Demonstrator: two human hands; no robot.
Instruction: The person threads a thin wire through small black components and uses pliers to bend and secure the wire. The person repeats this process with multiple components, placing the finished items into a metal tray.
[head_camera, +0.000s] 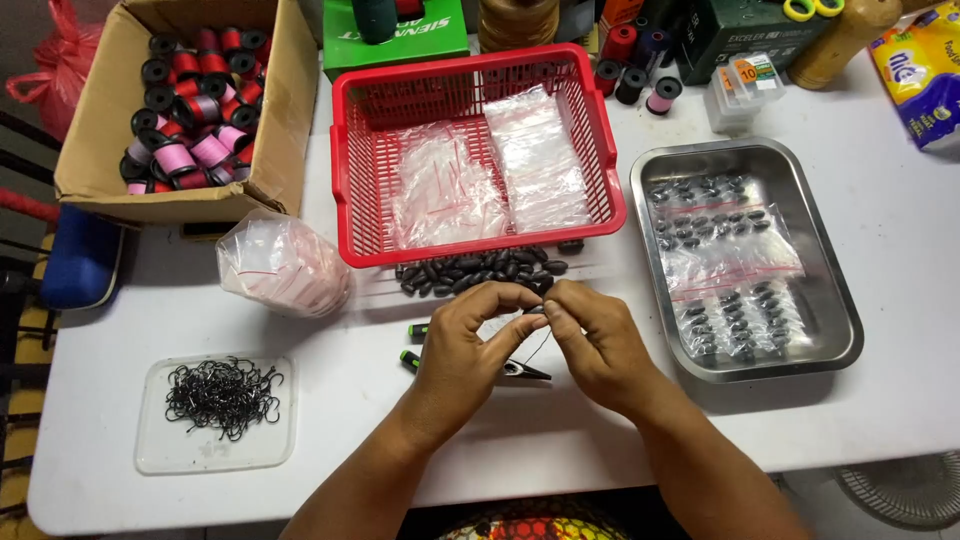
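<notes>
Far left on the white table (880, 200): cardboard box (95, 150) of thread spools, below it a clear lid (150, 455) holding black hooks (222, 397). Next, a bag of small zip bags (283, 265). Centre: red basket (350, 150) with more clear bags; just in front, a pile of dark oval sinkers (480, 272). We've got our left hand (462, 350) and right hand (592, 340) meeting fingertip to fingertip below that pile, both pinched shut on a thin line (541, 345) and one small sinker (536, 310). Pliers (522, 370) lie under the hands. Right: steel tray (845, 330) of bagged sinkers.
</notes>
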